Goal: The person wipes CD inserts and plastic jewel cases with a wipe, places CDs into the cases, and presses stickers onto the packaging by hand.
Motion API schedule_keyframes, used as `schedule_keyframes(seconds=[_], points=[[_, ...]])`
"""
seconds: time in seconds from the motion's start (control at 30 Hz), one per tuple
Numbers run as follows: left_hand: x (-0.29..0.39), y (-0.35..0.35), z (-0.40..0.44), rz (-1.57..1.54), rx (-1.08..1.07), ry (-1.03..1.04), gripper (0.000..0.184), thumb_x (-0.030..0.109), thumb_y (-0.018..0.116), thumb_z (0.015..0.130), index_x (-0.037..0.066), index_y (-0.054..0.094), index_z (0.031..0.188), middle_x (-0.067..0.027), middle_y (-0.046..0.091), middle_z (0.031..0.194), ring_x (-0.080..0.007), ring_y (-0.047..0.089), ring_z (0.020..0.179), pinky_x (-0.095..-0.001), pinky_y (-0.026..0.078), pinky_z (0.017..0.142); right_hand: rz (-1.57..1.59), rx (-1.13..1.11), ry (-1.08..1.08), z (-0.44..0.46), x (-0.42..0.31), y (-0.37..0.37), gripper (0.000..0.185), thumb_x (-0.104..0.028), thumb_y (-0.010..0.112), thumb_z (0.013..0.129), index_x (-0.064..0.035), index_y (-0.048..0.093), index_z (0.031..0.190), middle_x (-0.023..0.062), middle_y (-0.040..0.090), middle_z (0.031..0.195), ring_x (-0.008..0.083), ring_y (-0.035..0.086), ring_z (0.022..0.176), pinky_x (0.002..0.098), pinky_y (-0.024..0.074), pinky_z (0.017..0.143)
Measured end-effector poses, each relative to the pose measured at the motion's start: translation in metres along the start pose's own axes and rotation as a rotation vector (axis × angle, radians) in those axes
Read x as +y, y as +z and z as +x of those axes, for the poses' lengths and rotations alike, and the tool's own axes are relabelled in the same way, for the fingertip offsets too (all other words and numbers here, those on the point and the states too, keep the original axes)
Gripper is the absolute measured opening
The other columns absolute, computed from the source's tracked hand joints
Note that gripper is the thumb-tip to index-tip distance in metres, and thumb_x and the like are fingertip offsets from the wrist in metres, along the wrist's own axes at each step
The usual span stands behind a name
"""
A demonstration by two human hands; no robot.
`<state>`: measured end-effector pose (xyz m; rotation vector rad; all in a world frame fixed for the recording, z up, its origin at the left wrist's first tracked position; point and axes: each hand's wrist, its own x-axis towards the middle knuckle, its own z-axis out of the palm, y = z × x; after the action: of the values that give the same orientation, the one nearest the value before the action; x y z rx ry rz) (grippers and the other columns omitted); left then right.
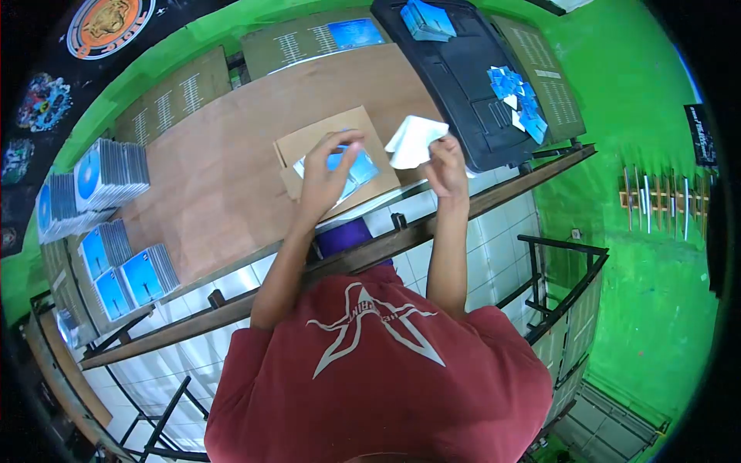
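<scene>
On the wooden table lies a cardboard piece (374, 137), and on it rests a blue-and-white disc case (359, 174). My left hand (330, 168) is over the case's left part, fingers curved and apart, with nothing seen between them. To the right, my right hand (446, 163) pinches a folded white sheet (415, 140) by its right edge, raised beside the cardboard. Whether my left fingers touch the case cannot be made out.
Stacks of disc cases (112, 176) stand at the table's left end, with more (147, 276) nearer the front. A black lid (471, 85) at the right bears blue cards (519, 99) and a blue stack (427, 21). A metal rail (494, 199) runs along the front.
</scene>
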<state>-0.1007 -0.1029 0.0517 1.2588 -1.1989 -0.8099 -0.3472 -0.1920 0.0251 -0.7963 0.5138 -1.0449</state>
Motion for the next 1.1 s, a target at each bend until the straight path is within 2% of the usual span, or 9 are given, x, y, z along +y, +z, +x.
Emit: schedule_keyframes(seconds=[0.33, 0.4, 0.53, 0.6, 0.67, 0.7, 0.8, 0.83, 1.1], points=[[-0.005, 0.007, -0.021, -0.014, 0.077, -0.097, 0.027, 0.018, 0.080, 0.090, -0.006, 0.076, 0.101, -0.0064, 0.074, 0.082, -0.0114, 0.067, 0.076, -0.0298, 0.054, 0.074, -0.063, 0.222, 0.117, -0.034, 0.046, 0.074, 0.028, -0.012, 0.069, 0.097, 0.0007, 0.067, 0.122, 0.0078, 0.073, 0.113, 0.0153, 0.070, 0.103, 0.0315, 0.0547, 0.089], [-0.009, 0.002, -0.030, 0.027, -0.016, -0.151, 0.025, 0.018, 0.080, 0.090, -0.005, 0.077, 0.100, -0.0068, 0.075, 0.081, -0.0106, 0.067, 0.074, -0.0294, 0.054, 0.073, -0.350, 0.216, 0.040, -0.047, 0.057, 0.082, 0.032, -0.016, 0.073, 0.096, 0.0002, 0.067, 0.123, 0.0064, 0.073, 0.112, 0.0132, 0.070, 0.099, 0.0285, 0.0540, 0.086], [-0.022, -0.008, -0.051, 0.028, 0.039, -0.182, 0.022, 0.018, 0.079, 0.090, -0.002, 0.077, 0.099, -0.0070, 0.075, 0.075, -0.0122, 0.067, 0.067, -0.0309, 0.053, 0.071, -0.555, 0.299, 0.086, -0.057, 0.069, 0.085, 0.016, -0.007, 0.079, 0.090, 0.0014, 0.076, 0.104, 0.0045, 0.075, 0.096, 0.0117, 0.069, 0.085, 0.0297, 0.0551, 0.077], [-0.035, -0.026, -0.058, 0.105, -0.011, -0.266, 0.030, 0.021, 0.080, 0.089, -0.002, 0.074, 0.108, -0.0135, 0.076, 0.091, -0.0206, 0.071, 0.084, -0.0373, 0.054, 0.081, -0.787, 0.355, 0.002, -0.049, 0.072, 0.072, 0.009, -0.004, 0.077, 0.089, -0.0001, 0.077, 0.096, 0.0063, 0.077, 0.086, 0.0172, 0.072, 0.077, 0.0307, 0.0546, 0.071], [-0.044, -0.041, -0.063, 0.577, 0.085, 0.126, 0.054, 0.025, 0.087, 0.077, 0.002, 0.068, 0.122, -0.0198, 0.067, 0.123, -0.0312, 0.063, 0.119, -0.0418, 0.050, 0.092, -1.537, 0.434, -0.443, -0.040, 0.075, 0.056, 0.008, -0.004, 0.074, 0.087, -0.0009, 0.076, 0.094, 0.0122, 0.076, 0.082, 0.0294, 0.073, 0.073, 0.0335, 0.0542, 0.066], [-0.062, -0.046, -0.066, 0.610, -0.021, 0.047, 0.092, 0.033, 0.093, 0.066, 0.004, 0.052, 0.143, -0.0207, 0.048, 0.148, -0.0387, 0.040, 0.142, -0.0507, 0.040, 0.107, -1.720, 0.417, -0.363, -0.039, 0.068, 0.069, 0.013, -0.004, 0.070, 0.084, -0.0029, 0.075, 0.096, 0.0166, 0.074, 0.086, 0.0368, 0.071, 0.079, 0.0392, 0.0550, 0.068], [-0.077, -0.049, -0.070, 0.777, -0.084, 0.070, 0.119, 0.040, 0.097, 0.055, 0.005, 0.039, 0.154, -0.0203, 0.040, 0.154, -0.0405, 0.034, 0.146, -0.0565, 0.032, 0.114, -1.706, 0.046, -0.687, -0.018, 0.091, 0.057, 0.025, -0.004, 0.070, 0.080, -0.0041, 0.073, 0.105, 0.0153, 0.075, 0.102, 0.0339, 0.072, 0.096, 0.0459, 0.0551, 0.085], [-0.084, -0.049, -0.069, 0.753, -0.100, 0.097, 0.133, 0.043, 0.099, 0.048, 0.004, 0.033, 0.157, -0.0191, 0.038, 0.156, -0.0406, 0.031, 0.148, -0.0584, 0.026, 0.117, -1.830, 0.018, -0.589, -0.023, 0.112, 0.053, 0.039, 0.001, 0.067, 0.078, -0.0030, 0.069, 0.117, 0.0172, 0.071, 0.122, 0.0345, 0.065, 0.118, 0.0517, 0.0462, 0.106], [-0.083, -0.055, -0.076, 0.701, -0.062, 0.083, 0.130, 0.044, 0.098, 0.048, 0.002, 0.036, 0.154, -0.0192, 0.041, 0.153, -0.0394, 0.034, 0.146, -0.0563, 0.026, 0.118, -1.777, 0.057, -0.508, -0.045, 0.143, 0.051, 0.051, 0.009, 0.062, 0.077, 0.0004, 0.064, 0.128, 0.0219, 0.059, 0.142, 0.0423, 0.051, 0.137, 0.0564, 0.0355, 0.117]])
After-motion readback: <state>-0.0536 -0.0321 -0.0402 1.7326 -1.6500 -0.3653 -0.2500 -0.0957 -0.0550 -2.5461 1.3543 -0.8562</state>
